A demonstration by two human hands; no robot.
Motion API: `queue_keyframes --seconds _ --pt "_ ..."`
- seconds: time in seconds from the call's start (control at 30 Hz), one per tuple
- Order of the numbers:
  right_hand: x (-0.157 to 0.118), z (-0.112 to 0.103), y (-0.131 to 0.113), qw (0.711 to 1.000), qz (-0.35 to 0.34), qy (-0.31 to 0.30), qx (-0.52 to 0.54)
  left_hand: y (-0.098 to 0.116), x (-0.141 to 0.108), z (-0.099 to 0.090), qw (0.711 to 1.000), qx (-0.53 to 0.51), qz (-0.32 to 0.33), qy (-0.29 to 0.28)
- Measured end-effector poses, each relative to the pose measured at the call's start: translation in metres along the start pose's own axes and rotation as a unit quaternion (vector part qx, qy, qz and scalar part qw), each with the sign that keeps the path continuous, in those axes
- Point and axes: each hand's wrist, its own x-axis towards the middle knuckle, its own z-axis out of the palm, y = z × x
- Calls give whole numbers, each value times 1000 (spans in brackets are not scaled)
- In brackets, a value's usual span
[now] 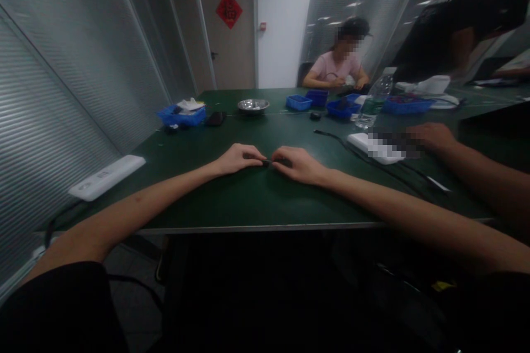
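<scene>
Both forearms rest across the green table [232, 204], and the hands meet near its middle. My left hand [240, 159] is closed in a pinch on a small dark piece [267, 162]. From the other side, my right hand [298, 164] pinches at the same piece, thumb and forefinger together. The piece is too small and dark to name; it sits at or just above the tabletop. The fingertips of the two hands are almost touching.
At left lies a white power strip [107, 177]; another power strip [375, 148] lies right, beside a co-worker's hand [433, 137]. Farther back are a metal bowl [253, 107], blue trays [182, 116], a dark phone-like slab [216, 118] and a water bottle [375, 100]. Another person sits opposite.
</scene>
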Motion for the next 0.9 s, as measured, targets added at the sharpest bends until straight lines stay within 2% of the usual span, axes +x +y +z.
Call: queue_keyframes --seconds 0.37,0.63,0.77,0.9 --pt "2 5 0 1000 -4 18 11 5 1 0 999 5 17 -39" --pt "4 2 0 999 49 14 -9 -2 3 -6 995 102 5 -22" --pt "3 1 2 997 73 19 -13 -18 3 -23 991 132 -28 -7" --pt "2 2 5 997 73 17 -16 -52 -4 -61 976 180 -114 42"
